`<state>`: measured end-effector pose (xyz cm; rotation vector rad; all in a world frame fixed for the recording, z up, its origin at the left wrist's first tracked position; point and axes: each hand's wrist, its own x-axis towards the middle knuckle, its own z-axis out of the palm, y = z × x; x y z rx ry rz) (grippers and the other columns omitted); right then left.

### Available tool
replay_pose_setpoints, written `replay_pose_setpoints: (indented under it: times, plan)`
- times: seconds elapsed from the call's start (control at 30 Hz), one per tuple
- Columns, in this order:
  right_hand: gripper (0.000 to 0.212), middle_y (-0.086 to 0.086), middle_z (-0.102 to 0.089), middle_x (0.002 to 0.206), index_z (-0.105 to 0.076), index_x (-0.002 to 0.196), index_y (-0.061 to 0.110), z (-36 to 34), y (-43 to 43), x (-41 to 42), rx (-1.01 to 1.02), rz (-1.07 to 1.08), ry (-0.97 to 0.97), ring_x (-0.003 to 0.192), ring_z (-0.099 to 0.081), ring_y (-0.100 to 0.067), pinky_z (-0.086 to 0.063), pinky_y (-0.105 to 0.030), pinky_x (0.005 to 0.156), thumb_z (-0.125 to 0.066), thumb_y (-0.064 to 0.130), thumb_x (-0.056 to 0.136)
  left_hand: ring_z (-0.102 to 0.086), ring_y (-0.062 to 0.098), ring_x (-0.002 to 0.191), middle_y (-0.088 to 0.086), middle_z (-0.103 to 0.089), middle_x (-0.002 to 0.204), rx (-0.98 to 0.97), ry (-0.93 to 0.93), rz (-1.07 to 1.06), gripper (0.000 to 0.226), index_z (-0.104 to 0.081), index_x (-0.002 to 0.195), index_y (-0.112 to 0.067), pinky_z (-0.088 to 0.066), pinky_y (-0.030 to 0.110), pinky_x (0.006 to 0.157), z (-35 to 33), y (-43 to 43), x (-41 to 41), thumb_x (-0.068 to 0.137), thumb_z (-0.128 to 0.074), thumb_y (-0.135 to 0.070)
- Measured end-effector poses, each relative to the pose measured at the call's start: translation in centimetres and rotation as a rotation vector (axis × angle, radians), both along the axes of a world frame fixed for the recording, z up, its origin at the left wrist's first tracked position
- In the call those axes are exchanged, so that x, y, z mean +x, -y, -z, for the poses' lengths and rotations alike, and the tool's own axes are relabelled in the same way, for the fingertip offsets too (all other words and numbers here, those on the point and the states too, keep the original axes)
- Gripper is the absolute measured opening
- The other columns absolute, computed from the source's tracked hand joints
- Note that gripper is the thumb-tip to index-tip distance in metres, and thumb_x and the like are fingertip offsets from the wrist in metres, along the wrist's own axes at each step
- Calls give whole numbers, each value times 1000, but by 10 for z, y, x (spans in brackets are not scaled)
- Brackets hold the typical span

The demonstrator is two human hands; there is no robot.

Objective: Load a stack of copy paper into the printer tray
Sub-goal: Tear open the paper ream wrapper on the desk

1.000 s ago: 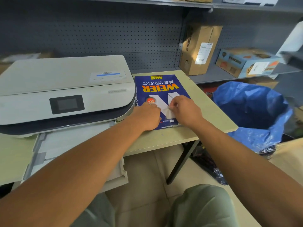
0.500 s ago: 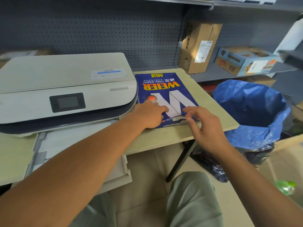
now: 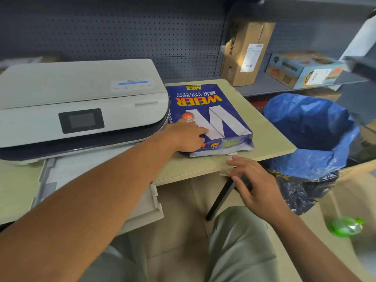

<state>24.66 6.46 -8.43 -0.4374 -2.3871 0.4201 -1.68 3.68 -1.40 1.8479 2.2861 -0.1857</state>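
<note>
- Your left hand (image 3: 184,137) is pressing flat on the paper ream (image 3: 211,119) lying on the beige table (image 3: 270,137).
- Your right hand (image 3: 254,186) is hovering open and empty; blue-lined bin (image 3: 309,127) beyond it.

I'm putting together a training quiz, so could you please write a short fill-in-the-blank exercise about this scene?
1. The left hand presses on the ream, whose wrapper is mostly ____ in colour.
2. The ream lies on the table to the ____ of the printer.
3. The right hand holds ____.
4. The bin is lined with a ____ bag.

Missing words: blue; right; nothing; blue
</note>
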Motion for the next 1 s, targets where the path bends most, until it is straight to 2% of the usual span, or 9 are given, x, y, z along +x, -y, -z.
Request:
replay_pose_setpoints:
  times: [0.13,0.23,0.33,0.47,0.53,0.6,0.7,0.8,1.0]
  plan:
    - [5,3,-69,123,-65,96,13,13,0,11,-7,-7,68,131,-56,-11,-50,-39,101,-64,9,94,-30,33,143,0,-34,158,14,-5,11,71,-27,153,-39,-39,51,108,-1,5,4,90,-37,-70]
    - [4,11,-69,116,-66,97,18,11,2,14,-31,5,107,112,-60,2,-55,-32,85,-62,17,96,-37,32,136,2,-42,150,58,-58,38,73,-28,151,-37,-46,49,101,2,8,3,87,-49,-65]
    - [8,13,-66,93,-67,93,17,-9,8,7,-109,165,-98,84,-59,3,-46,-12,71,-60,15,96,-41,31,132,5,-45,144,68,-84,57,72,-29,150,-35,-49,46,94,3,9,4,86,-57,-54]
    - [15,5,-67,102,-68,108,14,-38,-2,-18,-199,334,-203,88,-57,-2,-41,-4,73,-57,14,98,-42,31,130,8,-44,142,71,-88,67,78,-28,151,-31,-50,45,93,2,10,9,82,-62,-47]
    - [18,3,-68,108,-68,112,15,-44,-12,-32,-190,326,-113,98,-59,-6,-42,-8,80,-55,17,99,-43,31,128,8,-45,141,85,-74,75,79,-29,151,-33,-51,46,94,3,10,8,81,-63,-46]
    - [20,-2,-69,112,-68,113,14,-42,-19,-44,-165,310,-12,104,-62,-14,-49,-22,85,-54,19,100,-45,29,125,6,-46,141,119,-41,90,78,-30,150,-37,-51,46,95,4,12,6,81,-65,-46]
    - [21,-5,-71,110,-67,111,15,-30,-23,-58,-112,290,128,102,-65,-20,-55,-36,84,-52,25,100,-49,24,123,1,-49,140,179,-8,105,75,-32,149,-39,-52,43,94,8,15,5,83,-66,-46]
    - [22,-4,-72,103,-67,104,17,-16,-24,-64,-45,270,197,92,-66,-22,-54,-37,80,-48,26,98,-51,23,122,-1,-51,139,225,14,117,70,-36,147,-39,-53,42,93,13,19,5,84,-63,-50]
    - [24,-5,-73,106,-73,105,13,-2,-18,-60,55,290,202,95,-66,-23,-56,-40,83,-53,23,96,-53,23,121,2,-52,137,313,-21,126,67,-43,142,-34,-54,42,89,18,18,13,82,-62,-60]
